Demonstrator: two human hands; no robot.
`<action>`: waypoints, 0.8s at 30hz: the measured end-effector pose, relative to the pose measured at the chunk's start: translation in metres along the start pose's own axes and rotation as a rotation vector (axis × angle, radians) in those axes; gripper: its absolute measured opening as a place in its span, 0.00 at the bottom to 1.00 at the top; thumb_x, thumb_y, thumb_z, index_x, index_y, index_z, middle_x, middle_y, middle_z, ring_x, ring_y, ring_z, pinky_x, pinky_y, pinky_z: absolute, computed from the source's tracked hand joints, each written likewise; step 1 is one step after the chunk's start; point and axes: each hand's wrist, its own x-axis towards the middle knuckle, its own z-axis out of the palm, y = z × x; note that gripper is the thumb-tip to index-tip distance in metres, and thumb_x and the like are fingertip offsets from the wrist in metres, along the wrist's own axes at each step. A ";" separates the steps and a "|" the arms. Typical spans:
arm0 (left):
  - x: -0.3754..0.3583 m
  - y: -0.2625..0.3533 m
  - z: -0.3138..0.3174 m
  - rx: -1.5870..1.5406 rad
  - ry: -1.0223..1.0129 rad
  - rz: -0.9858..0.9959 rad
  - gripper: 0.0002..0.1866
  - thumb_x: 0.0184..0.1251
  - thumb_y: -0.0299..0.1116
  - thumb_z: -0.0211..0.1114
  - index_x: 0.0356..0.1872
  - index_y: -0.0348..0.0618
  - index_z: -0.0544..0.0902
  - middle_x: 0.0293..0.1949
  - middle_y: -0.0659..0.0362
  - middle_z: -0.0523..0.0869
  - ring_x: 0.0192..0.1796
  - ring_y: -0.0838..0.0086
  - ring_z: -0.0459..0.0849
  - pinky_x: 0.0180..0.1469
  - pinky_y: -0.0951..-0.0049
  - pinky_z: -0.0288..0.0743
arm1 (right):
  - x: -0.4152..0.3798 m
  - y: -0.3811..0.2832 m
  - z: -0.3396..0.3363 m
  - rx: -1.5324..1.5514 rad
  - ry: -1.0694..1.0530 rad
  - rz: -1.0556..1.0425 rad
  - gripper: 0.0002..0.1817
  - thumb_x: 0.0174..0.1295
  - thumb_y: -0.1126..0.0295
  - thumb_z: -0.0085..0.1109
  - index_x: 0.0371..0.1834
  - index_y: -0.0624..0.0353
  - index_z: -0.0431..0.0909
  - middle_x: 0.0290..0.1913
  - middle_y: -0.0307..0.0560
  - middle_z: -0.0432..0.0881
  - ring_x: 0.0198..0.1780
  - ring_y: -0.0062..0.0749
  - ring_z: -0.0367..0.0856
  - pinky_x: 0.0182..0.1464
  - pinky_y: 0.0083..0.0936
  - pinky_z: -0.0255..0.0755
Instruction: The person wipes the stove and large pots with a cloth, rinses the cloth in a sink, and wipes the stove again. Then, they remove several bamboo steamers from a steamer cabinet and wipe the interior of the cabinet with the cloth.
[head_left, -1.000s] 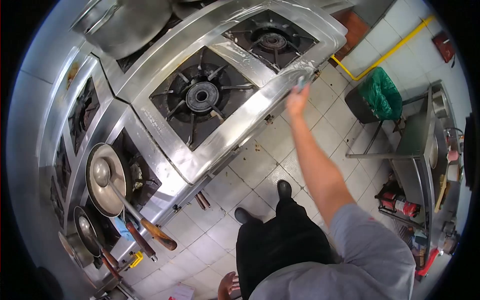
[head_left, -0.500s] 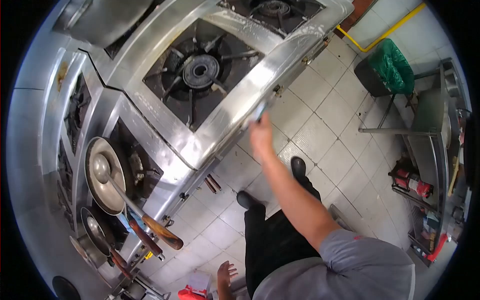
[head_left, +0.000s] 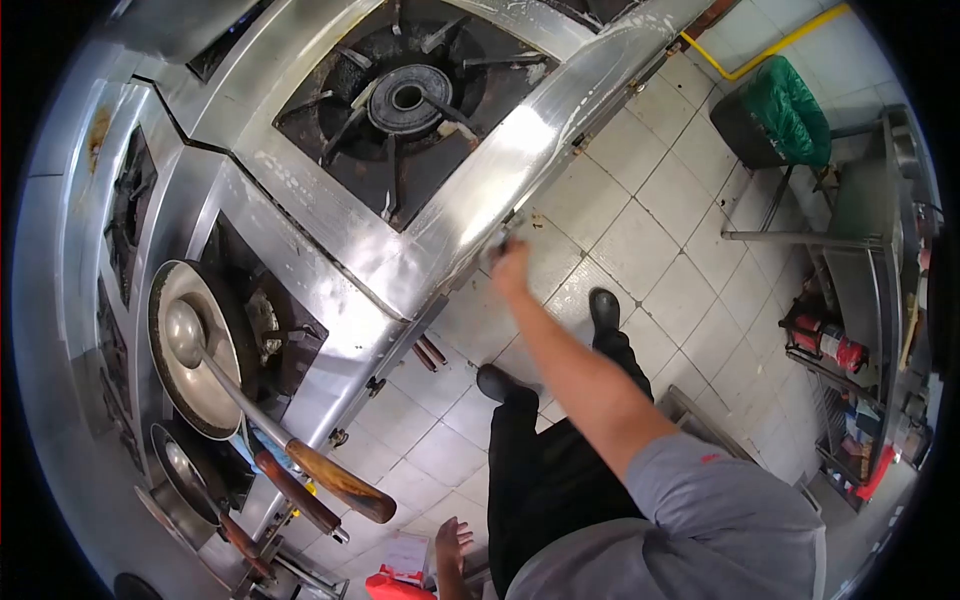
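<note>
My right hand (head_left: 510,268) is closed at the front edge of the steel stove (head_left: 470,205), blurred by motion. A small greyish thing (head_left: 513,225) sticks out past its fingers, too smeared to name. Just beyond the hand is a black gas burner (head_left: 410,98) with dark pan supports, and whitish wet streaks mark the steel around it. Low in the view, my left hand (head_left: 453,540) hangs away from the stove, fingers apart and holding nothing.
A wok (head_left: 205,385) with a wooden-handled ladle (head_left: 240,395) rests on the left burners, handles jutting past the edge. A smaller pan (head_left: 190,490) lies beside it. A bin with a green liner (head_left: 790,115) and a steel table (head_left: 860,210) stand to the right on the tiled floor (head_left: 650,240).
My right hand has shifted slightly along the stove's front edge, toward the left. The whole view has moved a little, and brown specks now show on the floor by the hand.
</note>
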 end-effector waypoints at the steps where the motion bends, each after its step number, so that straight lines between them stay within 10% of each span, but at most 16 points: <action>1: 0.003 0.003 -0.001 0.006 -0.006 0.014 0.25 0.71 0.46 0.55 0.62 0.42 0.69 0.50 0.50 0.82 0.42 0.61 0.84 0.39 0.62 0.79 | -0.024 -0.082 0.038 0.221 -0.036 0.033 0.09 0.72 0.64 0.44 0.45 0.56 0.62 0.42 0.41 0.70 0.41 0.28 0.68 0.42 0.33 0.70; 6: 0.012 0.019 0.014 0.052 -0.070 0.086 0.25 0.70 0.46 0.56 0.61 0.42 0.70 0.49 0.51 0.82 0.42 0.63 0.84 0.39 0.63 0.79 | -0.012 -0.112 0.058 0.259 0.047 -0.072 0.08 0.71 0.63 0.47 0.39 0.54 0.64 0.37 0.40 0.71 0.37 0.28 0.70 0.42 0.32 0.69; 10: 0.015 0.045 0.046 0.158 -0.155 0.118 0.25 0.70 0.46 0.56 0.61 0.41 0.70 0.50 0.50 0.82 0.43 0.63 0.84 0.39 0.64 0.79 | -0.125 -0.050 0.076 -0.986 0.076 -0.190 0.08 0.65 0.70 0.53 0.45 0.59 0.75 0.40 0.43 0.79 0.39 0.26 0.79 0.37 0.26 0.77; 13: 0.002 0.062 0.057 0.069 -0.141 0.133 0.25 0.70 0.46 0.56 0.61 0.41 0.70 0.50 0.49 0.82 0.44 0.62 0.84 0.41 0.64 0.79 | -0.183 -0.176 0.118 -0.433 -0.199 0.143 0.12 0.62 0.74 0.55 0.48 0.64 0.75 0.41 0.48 0.81 0.38 0.28 0.82 0.37 0.25 0.80; 17: 0.000 0.038 0.051 0.099 -0.064 0.050 0.26 0.70 0.47 0.55 0.62 0.41 0.69 0.50 0.49 0.82 0.43 0.60 0.84 0.41 0.61 0.79 | -0.155 -0.288 0.135 -0.331 -0.223 0.079 0.11 0.61 0.76 0.55 0.47 0.63 0.76 0.41 0.45 0.81 0.38 0.27 0.80 0.40 0.25 0.81; 24: -0.032 0.022 0.084 0.131 0.020 -0.014 0.26 0.70 0.47 0.54 0.63 0.42 0.67 0.49 0.50 0.82 0.42 0.60 0.84 0.41 0.60 0.79 | 0.030 -0.213 0.050 -0.908 -0.097 -0.184 0.12 0.59 0.78 0.54 0.47 0.62 0.76 0.38 0.45 0.80 0.35 0.29 0.78 0.35 0.27 0.75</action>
